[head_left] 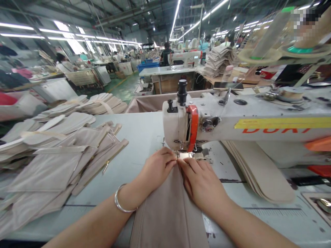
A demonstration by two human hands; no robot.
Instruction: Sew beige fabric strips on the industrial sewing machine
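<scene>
A long taupe fabric panel (165,213) with stitched seams runs from the table's front edge up to the needle area of a white sewing machine (172,127). My left hand (159,168), with a silver bangle at the wrist, pinches the panel's far end just left of the presser foot (178,155). Close beside it, my right hand (200,175) presses its closed fingers on the same end, right of the foot. The fingertips of both hands nearly meet there. The needle point itself is too small to make out.
Sewn taupe pieces with zippers (59,168) lie on the left of the table, with bundled rounded panels (67,127) behind. More rounded panels (263,172) rest under the machine arm. Thread cones (271,34) stand at upper right. A fabric-lined bin (147,103) sits beyond the table.
</scene>
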